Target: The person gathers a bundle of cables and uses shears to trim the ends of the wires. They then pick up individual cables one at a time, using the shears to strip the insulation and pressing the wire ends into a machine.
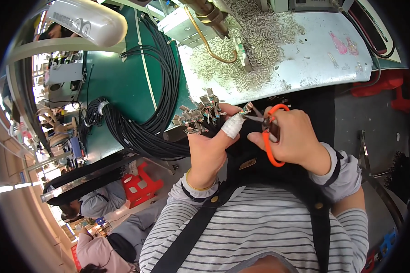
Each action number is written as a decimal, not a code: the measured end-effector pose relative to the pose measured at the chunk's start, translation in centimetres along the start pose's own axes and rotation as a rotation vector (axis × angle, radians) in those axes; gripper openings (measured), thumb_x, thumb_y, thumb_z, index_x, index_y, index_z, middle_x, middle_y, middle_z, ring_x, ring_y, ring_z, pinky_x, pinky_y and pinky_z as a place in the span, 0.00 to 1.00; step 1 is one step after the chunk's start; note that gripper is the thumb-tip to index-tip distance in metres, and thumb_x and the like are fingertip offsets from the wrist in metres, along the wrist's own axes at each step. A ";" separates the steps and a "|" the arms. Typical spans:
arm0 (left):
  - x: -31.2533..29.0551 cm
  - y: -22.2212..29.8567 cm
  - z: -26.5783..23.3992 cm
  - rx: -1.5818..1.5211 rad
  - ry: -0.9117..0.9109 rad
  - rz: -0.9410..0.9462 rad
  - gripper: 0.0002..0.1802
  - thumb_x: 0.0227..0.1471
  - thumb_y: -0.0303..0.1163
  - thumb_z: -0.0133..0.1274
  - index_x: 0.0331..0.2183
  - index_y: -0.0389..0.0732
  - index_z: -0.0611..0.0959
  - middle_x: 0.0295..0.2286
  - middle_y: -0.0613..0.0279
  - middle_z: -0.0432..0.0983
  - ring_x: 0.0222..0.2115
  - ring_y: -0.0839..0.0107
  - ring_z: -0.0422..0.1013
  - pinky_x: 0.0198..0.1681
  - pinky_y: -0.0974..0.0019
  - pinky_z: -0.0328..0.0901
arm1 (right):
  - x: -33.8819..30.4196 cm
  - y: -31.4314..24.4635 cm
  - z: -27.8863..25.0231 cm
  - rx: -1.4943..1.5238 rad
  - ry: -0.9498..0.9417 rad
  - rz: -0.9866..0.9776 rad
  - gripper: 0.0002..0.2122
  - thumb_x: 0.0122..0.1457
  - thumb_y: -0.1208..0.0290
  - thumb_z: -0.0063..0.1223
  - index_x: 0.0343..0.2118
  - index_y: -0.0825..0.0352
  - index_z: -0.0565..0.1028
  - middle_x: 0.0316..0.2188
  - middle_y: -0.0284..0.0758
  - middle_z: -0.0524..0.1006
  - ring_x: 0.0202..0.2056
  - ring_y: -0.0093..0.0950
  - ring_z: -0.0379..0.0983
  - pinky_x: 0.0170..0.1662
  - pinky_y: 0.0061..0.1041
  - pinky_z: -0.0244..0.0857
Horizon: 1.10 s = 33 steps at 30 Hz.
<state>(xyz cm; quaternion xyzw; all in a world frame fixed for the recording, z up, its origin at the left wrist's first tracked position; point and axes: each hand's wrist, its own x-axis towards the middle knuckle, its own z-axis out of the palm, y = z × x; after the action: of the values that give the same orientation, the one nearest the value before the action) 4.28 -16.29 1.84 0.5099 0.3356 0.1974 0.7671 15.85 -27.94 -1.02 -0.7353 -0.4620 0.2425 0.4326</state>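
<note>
My left hand (209, 148) is closed round the ends of several black cables, with white tape wrapped on its thumb. Metal cable connectors (198, 113) with bits of coloured wire fan out above its fingers. One connector (247, 109) stands apart, pinched at the taped thumb tip. My right hand (296, 136) grips a pair of orange-handled scissors (273, 145), whose blades point left and reach that single connector. Whether the blades touch it, I cannot tell. The bundle of black cables (141, 136) runs from my left hand back over the green table.
Small metal pieces lie heaped on a white work surface (323, 68) ahead, under a machine head (209, 18) with a bent copper-coloured tube. A white rounded lamp or housing (89, 20) hangs at upper left. Red stools (141, 186) stand left and right. Other people (105, 248) sit at lower left.
</note>
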 end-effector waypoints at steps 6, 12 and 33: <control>0.0 -0.3 0.1 0.078 0.042 0.043 0.08 0.41 0.21 0.53 0.29 0.34 0.75 0.22 0.70 0.67 0.21 0.84 0.62 0.21 0.81 0.56 | -0.1 0.0 1.2 0.092 -0.024 0.046 0.15 0.42 0.65 0.59 0.16 0.69 0.65 0.07 0.36 0.63 0.10 0.34 0.61 0.15 0.26 0.53; 0.6 0.0 0.2 0.117 0.037 0.014 0.07 0.41 0.20 0.53 0.29 0.34 0.75 0.21 0.70 0.67 0.19 0.84 0.60 0.19 0.80 0.54 | 0.0 0.1 0.9 0.382 -0.227 0.215 0.15 0.48 0.64 0.54 0.15 0.68 0.64 0.07 0.34 0.63 0.09 0.24 0.61 0.13 0.24 0.51; 10.5 2.9 -0.3 -0.084 -0.217 -0.231 0.06 0.43 0.24 0.52 0.28 0.36 0.72 0.16 0.71 0.62 0.11 0.85 0.52 0.14 0.79 0.49 | 9.4 1.4 -1.7 0.664 0.144 0.262 0.08 0.54 0.70 0.45 0.29 0.70 0.67 0.12 0.27 0.63 0.10 0.15 0.59 0.12 0.14 0.52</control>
<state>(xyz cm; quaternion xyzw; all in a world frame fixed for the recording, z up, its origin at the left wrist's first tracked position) 11.51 -8.15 1.11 0.4537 0.2987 0.0658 0.8370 22.06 -20.61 -0.94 -0.6227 -0.2283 0.3805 0.6445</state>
